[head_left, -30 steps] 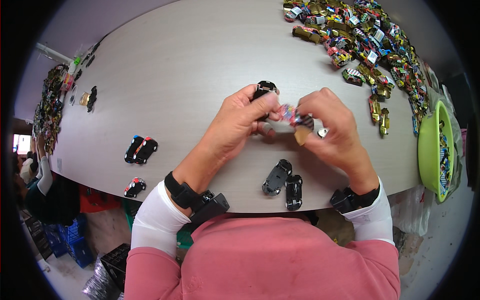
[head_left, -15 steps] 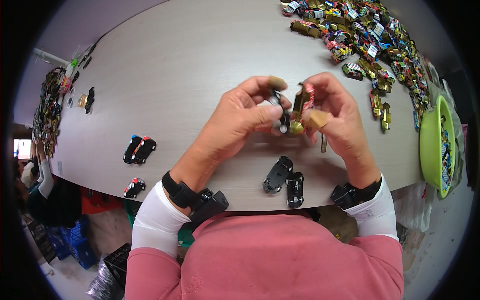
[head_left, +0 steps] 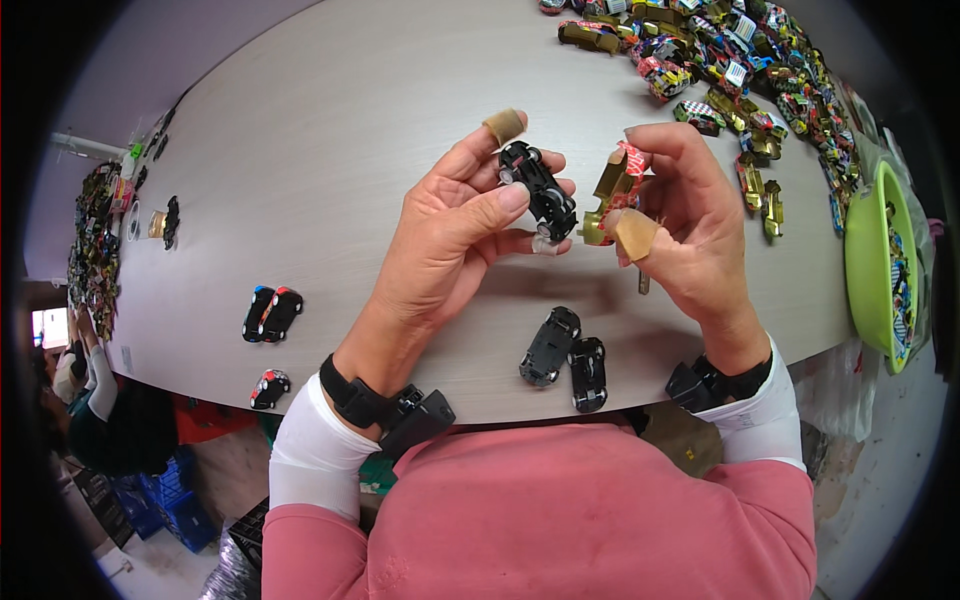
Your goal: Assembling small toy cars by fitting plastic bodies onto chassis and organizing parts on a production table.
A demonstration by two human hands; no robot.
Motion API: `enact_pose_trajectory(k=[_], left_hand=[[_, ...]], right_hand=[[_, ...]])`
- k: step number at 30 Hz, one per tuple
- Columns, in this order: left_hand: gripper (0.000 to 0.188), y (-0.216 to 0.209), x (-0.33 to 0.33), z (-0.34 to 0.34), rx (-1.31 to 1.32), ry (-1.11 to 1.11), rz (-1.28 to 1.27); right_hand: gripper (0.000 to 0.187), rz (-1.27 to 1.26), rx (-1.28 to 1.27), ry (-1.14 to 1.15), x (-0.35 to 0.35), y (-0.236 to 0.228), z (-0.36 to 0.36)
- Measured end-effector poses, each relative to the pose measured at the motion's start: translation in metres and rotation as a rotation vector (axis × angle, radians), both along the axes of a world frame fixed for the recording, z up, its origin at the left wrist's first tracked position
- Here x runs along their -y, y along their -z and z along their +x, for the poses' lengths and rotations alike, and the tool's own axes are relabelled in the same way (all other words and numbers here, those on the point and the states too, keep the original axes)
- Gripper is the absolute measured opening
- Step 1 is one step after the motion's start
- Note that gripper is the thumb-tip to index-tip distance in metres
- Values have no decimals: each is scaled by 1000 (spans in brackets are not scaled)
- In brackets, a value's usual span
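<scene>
Holding a black chassis (head_left: 541, 190) above the table (head_left: 400, 100), pinched between thumb and fingers of the left hand (head_left: 440, 228); slanting lengthwise from upper left to lower right, cannot tell nose from tail. Plastic-looking, knobbly, with round pale-hubbed wheels. Grasping a shell (head_left: 613, 186) just beside it in the right hand (head_left: 692, 212); leaning lengthwise from upper right to lower left. Thin-walled, trough-shaped, shiny gold inside, printed red outside. Wearing tan tape (head_left: 505, 125) on a left fingertip and the right thumb.

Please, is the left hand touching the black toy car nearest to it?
Touching. The head view shows the left hand gripping the black toy car, with the thumb over one edge and fingers behind.
</scene>
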State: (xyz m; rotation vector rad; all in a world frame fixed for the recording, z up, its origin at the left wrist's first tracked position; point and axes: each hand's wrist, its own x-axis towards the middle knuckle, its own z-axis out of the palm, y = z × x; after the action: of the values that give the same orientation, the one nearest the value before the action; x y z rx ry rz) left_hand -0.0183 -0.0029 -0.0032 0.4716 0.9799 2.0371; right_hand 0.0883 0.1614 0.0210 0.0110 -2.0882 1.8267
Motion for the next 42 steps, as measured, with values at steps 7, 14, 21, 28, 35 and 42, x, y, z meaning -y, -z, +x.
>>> enact_pose_trajectory(k=[7,14,21,28,35,42], left_hand=[[42,-7,0,4,29,2,-33],[40,-6,1,4,16,10,-53],[43,-2,2,10,-73,-15,-143],[30,-4,3,14,-344,-70,-233],[19,-5,1,22,-549,-192,-236],[28,-9,1,21,-472,-144,-333]], right_hand=[[37,-11,6,42,8,5,-3],[37,111,-18,56,7,7,-5],[34,279,85,0,10,6,-3],[32,234,86,-54,8,7,-4],[28,91,63,-89,7,12,-3],[29,-90,-8,-143,11,14,-4]])
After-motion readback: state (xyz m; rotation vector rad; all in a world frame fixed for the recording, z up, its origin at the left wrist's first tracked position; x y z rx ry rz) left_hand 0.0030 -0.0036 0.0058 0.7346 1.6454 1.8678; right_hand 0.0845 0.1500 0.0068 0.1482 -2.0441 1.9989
